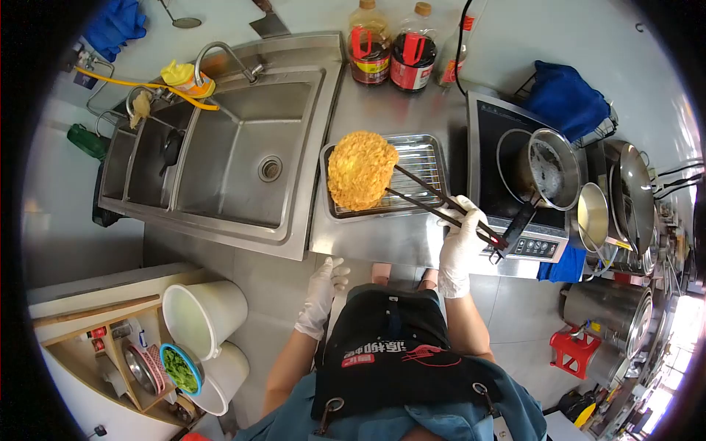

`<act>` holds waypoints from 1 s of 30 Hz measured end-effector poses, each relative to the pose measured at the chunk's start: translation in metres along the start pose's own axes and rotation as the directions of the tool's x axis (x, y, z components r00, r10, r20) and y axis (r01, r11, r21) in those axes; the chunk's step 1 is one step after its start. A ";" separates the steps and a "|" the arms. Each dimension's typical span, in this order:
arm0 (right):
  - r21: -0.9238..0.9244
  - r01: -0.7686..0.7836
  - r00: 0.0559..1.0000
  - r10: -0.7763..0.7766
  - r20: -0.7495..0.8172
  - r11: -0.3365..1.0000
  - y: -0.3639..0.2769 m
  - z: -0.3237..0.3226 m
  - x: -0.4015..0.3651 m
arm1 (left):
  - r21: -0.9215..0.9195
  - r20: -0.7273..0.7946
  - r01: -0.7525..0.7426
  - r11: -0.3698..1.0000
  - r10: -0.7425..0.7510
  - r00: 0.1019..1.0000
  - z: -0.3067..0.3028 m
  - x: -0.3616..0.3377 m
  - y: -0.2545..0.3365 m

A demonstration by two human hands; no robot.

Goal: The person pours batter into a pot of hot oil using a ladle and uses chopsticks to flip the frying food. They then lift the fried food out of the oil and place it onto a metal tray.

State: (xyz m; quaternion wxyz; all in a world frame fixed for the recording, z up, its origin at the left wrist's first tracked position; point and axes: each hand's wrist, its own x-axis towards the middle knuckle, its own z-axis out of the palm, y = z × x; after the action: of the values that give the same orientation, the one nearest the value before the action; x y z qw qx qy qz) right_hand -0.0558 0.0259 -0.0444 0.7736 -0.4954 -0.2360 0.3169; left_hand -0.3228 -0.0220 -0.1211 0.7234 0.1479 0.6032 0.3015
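My right hand, in a clear white glove, is closed round a pair of long dark chopsticks. Their tips meet the right edge of a large, flat, golden-brown breaded cutlet. In this view the cutlet overlaps the left part of a steel tray with a wire rack in it. Also gloved, my left hand hangs low before the counter edge, fingers apart and loosely bent, with nothing in it.
Left of the tray is a steel sink with a tap. Sauce bottles stand behind. At right, a pot sits on an induction cooker, its black handle near my right hand. White buckets stand lower left.
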 end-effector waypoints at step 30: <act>0.298 -0.476 0.782 0.553 -0.289 0.828 0.076 -0.026 -0.014 | 0.090 0.044 0.031 0.995 -0.035 0.998 -0.001 0.018 0.010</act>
State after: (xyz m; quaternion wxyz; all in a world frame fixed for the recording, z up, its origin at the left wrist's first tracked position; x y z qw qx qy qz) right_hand -0.0669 0.0233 -0.1252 0.7342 -0.5068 0.0904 0.4426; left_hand -0.3247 -0.0034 -0.1303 0.7344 0.1769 0.6019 0.2590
